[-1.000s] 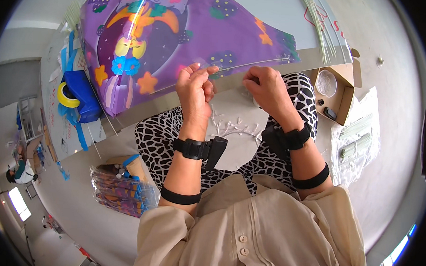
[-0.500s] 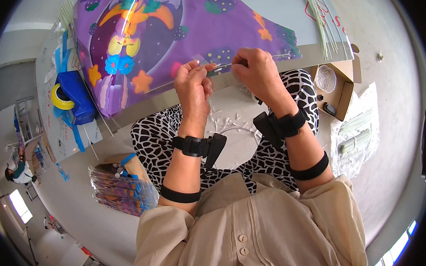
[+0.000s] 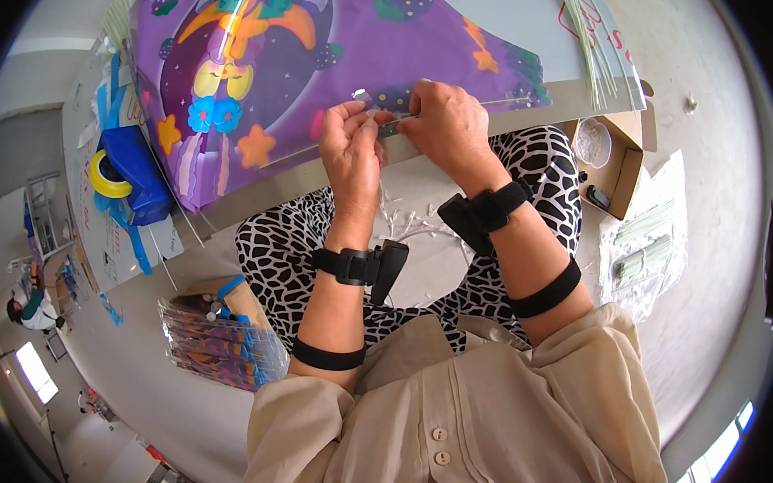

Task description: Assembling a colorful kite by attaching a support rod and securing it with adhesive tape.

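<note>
In the head view, a glossy purple sheet [image 3: 370,57] lies on the far part of the surface [image 3: 289,184], spreading left and tapering right to a green-patterned end. It carries a dark round panel with an orange crescent, yellow shapes and blue flowers, with orange stars around it, and a bright streak of glare crosses the panel. A thin pale rod [image 3: 509,102] runs along its near edge.

The left hand [image 3: 352,148] is at that edge, fingers partly curled; I cannot tell whether its grip holds anything. Just to its right, the right hand [image 3: 449,127] has its grip closed, thumb and forefinger together at the edge, but what lies between them is hidden.

A blue tape dispenser [image 3: 151,185] with a yellow roll stands left of the sheet. Slender pale sticks [image 3: 588,55] lie at the far right.
</note>
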The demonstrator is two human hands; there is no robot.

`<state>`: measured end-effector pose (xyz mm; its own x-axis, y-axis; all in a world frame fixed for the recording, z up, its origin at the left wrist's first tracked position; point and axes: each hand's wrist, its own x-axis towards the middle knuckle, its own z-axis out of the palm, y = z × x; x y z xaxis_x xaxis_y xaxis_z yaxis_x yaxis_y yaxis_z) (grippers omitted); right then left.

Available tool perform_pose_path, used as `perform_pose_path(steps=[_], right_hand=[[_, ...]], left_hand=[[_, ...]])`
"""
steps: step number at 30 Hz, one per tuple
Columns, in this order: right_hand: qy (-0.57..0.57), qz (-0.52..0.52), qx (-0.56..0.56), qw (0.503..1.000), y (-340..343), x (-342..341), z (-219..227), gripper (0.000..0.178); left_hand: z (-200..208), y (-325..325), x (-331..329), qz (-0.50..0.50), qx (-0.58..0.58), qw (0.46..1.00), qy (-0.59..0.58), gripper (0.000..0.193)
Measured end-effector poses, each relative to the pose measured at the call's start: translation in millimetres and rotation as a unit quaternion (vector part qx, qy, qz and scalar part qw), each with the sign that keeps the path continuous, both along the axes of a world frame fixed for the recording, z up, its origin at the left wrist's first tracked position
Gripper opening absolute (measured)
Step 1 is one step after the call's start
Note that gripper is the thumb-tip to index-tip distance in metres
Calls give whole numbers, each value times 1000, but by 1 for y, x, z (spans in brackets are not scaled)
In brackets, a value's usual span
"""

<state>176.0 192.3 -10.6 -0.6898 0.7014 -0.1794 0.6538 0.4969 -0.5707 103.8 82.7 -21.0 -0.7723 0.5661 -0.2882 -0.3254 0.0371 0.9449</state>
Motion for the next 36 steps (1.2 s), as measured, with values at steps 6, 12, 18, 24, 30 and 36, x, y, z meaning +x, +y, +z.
perform_pose_path(steps=[6, 12, 18, 24, 30, 36], right_hand=[[-37, 16, -3, 999, 4, -4, 5, 19], [-50, 14, 27, 998, 5, -8, -3, 23], [-42, 27, 5, 999, 11, -9, 0, 28], [-45, 28, 18, 998, 19, -16, 1, 35], [-52, 38, 35, 997, 18, -19, 4, 37], [-50, 52, 58, 996, 14, -16, 1, 37]], left_hand=[[-14, -1, -5, -68, -55, 956, 281, 26], [-13, 0, -26, -44, -103, 889, 444, 36], [16, -8, -42, 1, -82, 961, 263, 31], [20, -23, -31, -16, -70, 997, 42, 23], [11, -29, -32, -28, -14, 978, -205, 12], [7, -29, -33, -10, -26, 970, -243, 13]])
